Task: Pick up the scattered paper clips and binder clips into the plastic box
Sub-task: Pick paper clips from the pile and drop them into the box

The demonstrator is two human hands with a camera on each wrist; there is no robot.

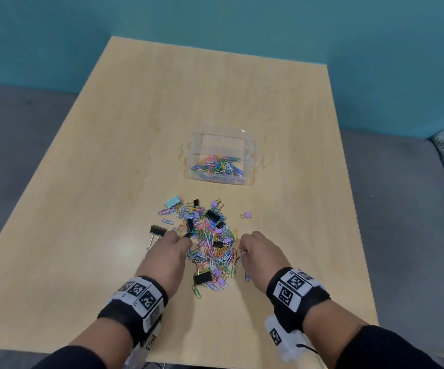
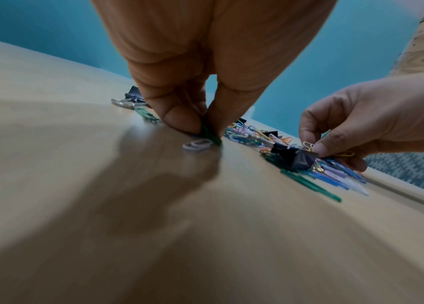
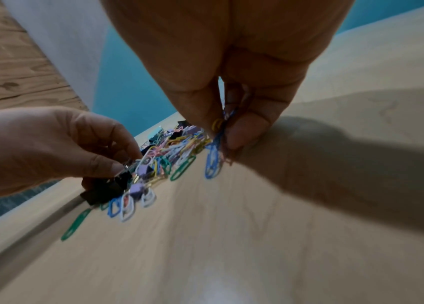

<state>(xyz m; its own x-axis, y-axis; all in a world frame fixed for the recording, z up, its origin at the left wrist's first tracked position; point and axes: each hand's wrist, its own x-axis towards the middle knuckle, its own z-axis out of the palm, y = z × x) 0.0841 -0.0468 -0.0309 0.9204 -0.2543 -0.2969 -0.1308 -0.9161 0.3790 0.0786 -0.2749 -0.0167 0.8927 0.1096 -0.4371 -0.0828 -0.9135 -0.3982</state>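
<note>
From the head view, on the pale wood worktop (image 1: 109,182), we see a loose heap of coloured paper clips (image 1: 210,243) mixed with black, lilac and one pale blue binder clips (image 1: 211,214), lying just in front of a clear plastic box (image 1: 251,155) that already holds a layer of paper clips. Our left hand (image 1: 171,251) works the heap's left edge and our right hand (image 1: 258,251) its right edge.

From the left wrist view, the left grip pinches a green paper clip (image 2: 210,134) between thumb and fingertip, down against the worktop.

From the right wrist view, the right grip pinches a small bunch of paper clips (image 3: 219,125), a blue one dangling below.

We judge the paper clips feather-light, thin, springy wire, slippery and prone to tangle; they lie flat, so nails or a gathered pinch suit them. The binder clips look stiffer and heavier, best taken by the body or wire handles.
</note>
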